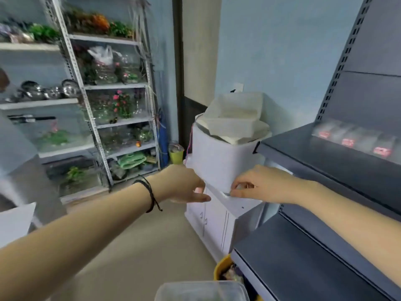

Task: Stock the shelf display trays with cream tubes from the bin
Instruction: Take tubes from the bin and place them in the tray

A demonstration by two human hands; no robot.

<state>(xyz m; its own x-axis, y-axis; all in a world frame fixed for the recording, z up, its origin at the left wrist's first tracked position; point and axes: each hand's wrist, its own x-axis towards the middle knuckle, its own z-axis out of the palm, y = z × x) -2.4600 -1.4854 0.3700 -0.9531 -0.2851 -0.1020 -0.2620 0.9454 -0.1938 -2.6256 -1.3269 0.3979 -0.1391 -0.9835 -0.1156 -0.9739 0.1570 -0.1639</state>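
Observation:
A tall white bin (219, 157) stands on a low white cabinet (217, 222) left of the dark grey shelf unit (303, 263). Pale empty trays (236, 120) are stacked on top of the bin. My left hand (184, 184) grips the bin's lower left corner, fingers under its base. At the bin's lower front edge, my right hand (262, 185) has its fingers curled onto it. Blurred clear display trays with red labels (349, 141) sit on the upper shelf at the right. No cream tubes can be made out.
A yellow bucket (222, 266) with mixed contents sits on the floor by the shelf base. A clear plastic container (201, 290) is at the bottom edge. White metal racks (121, 85) with plants, glassware and steel bowls line the left wall.

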